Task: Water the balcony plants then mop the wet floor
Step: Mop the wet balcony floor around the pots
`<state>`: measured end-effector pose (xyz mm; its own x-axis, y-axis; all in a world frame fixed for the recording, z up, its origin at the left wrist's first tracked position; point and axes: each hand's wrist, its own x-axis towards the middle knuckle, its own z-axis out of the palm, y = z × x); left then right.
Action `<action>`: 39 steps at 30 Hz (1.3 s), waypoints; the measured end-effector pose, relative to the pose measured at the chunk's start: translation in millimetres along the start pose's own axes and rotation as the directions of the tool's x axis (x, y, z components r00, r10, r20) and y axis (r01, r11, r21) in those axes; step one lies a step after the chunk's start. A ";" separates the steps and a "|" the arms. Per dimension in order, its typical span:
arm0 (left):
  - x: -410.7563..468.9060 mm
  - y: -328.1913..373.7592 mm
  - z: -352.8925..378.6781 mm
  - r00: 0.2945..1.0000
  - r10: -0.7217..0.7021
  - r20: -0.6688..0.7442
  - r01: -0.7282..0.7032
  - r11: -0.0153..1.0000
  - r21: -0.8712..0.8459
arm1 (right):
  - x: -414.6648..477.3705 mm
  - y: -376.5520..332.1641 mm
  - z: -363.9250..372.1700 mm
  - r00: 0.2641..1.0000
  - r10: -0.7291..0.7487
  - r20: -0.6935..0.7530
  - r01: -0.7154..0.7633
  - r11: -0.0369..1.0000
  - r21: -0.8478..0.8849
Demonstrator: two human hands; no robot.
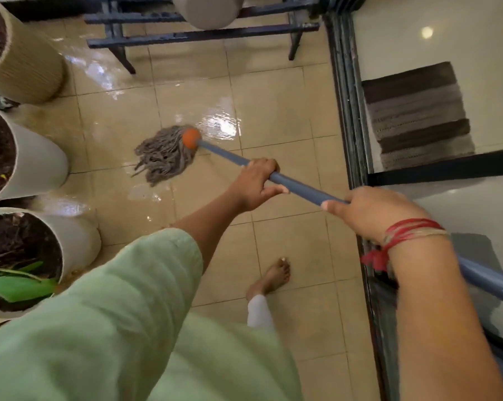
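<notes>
On floor (287, 233), centre: mop (169, 151). Along left: three pots (41, 163) in row. Far end, beyond mop: rack (157, 39). Right: door track (345, 96); mat (418, 117) further right, past track.

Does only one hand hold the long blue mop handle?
No, the left hand and the right hand both grip the long blue mop handle, fingers curled round it.
</notes>
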<state>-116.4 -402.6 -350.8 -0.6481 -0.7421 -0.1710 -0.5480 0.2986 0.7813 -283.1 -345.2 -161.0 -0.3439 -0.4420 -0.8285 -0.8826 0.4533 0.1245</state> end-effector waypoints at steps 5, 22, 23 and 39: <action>52.7 78.9 81.5 0.971 0.143 0.193 -0.155 0.987 0.046 | -21.7 108.7 18.9 0.992 0.120 0.033 -0.124 0.973 0.196; -17.3 97.0 81.7 0.762 0.312 0.567 -0.387 0.922 0.014 | -100.5 64.1 96.2 0.953 0.268 0.138 -0.289 0.944 0.160; -22.9 85.0 67.6 0.772 0.302 0.560 -0.382 0.924 0.028 | -101.4 47.0 96.5 0.956 0.256 0.141 -0.277 0.948 0.159; -188.9 -103.3 -75.2 0.991 -0.130 -0.040 0.131 0.991 0.031 | -87.0 -168.9 80.3 0.971 -0.224 0.084 0.231 0.969 -0.087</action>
<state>102.4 -338.5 -354.2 -0.5495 -0.7981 -0.2469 -0.6443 0.2167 0.7334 -78.3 -321.1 -153.9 -0.1095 -0.4654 -0.8783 -0.9626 0.2700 -0.0231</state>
